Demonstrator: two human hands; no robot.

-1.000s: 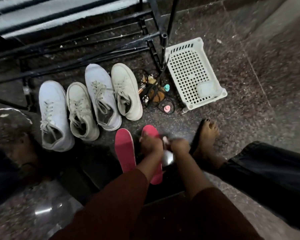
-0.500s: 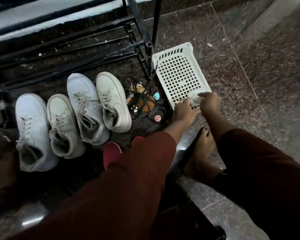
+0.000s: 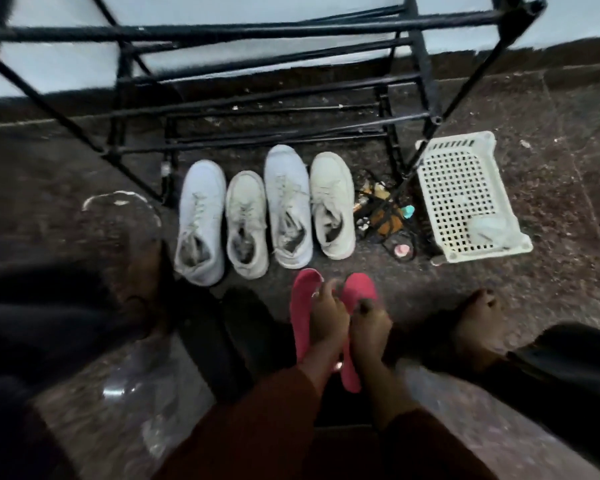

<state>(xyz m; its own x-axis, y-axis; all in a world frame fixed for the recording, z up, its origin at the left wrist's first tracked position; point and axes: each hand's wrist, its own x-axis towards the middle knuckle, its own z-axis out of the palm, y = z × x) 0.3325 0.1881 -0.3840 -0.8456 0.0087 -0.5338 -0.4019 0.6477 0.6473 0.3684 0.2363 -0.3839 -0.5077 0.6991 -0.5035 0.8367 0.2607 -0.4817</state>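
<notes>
Two pink insoles lie side by side on the dark stone floor, the left insole (image 3: 300, 306) and the right insole (image 3: 361, 289). My left hand (image 3: 326, 318) reaches down onto the inner edge of the left insole, its fingers curled at that edge. Beside it, my right hand (image 3: 369, 329) has its curled fingers on the right insole. The picture is blurred, so the grip itself is unclear. Both hands cover the middle of the insoles.
Several white sneakers (image 3: 288, 209) stand in a row just beyond the insoles, in front of a black metal rack (image 3: 257, 98). A white perforated basket (image 3: 454, 142) holding a pale object (image 3: 489, 226) sits at the right, with cords and small bottles (image 3: 381, 213) beside it. My bare foot (image 3: 475, 327) rests at the right.
Both hands put a pale object into the basket, then drew back from it to the pink insoles. The view swung left and up, showing more of the rack.
</notes>
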